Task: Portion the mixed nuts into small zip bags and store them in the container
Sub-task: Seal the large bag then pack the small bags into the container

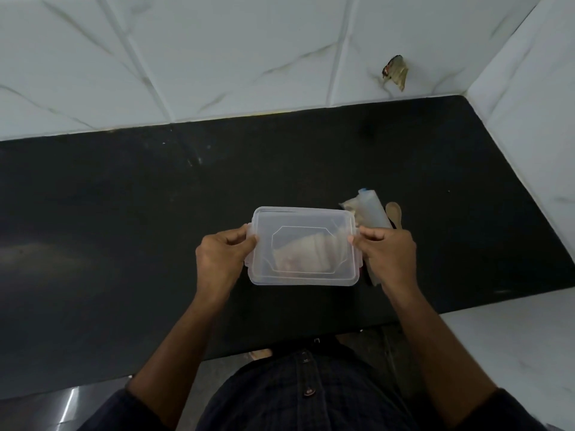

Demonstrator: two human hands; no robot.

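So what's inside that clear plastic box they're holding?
Through the frosted lid of the container, pale beige bundles show, probably filled zip bags. The plastic blurs them, so the count and the contents can't be made out. Left hand and right hand grip its ends.

A clear plastic container (pixel 303 247) sat lidded on the black counter, pale bags of nuts (pixel 306 253) dimly visible inside.

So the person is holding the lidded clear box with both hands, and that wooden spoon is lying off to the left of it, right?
Not quite. The wooden spoon lies to the right of the clear box, beside a rolled plastic bag, as the head view shows. The rest holds: the left hand and the right hand each grip an end of the box, with the lid on.
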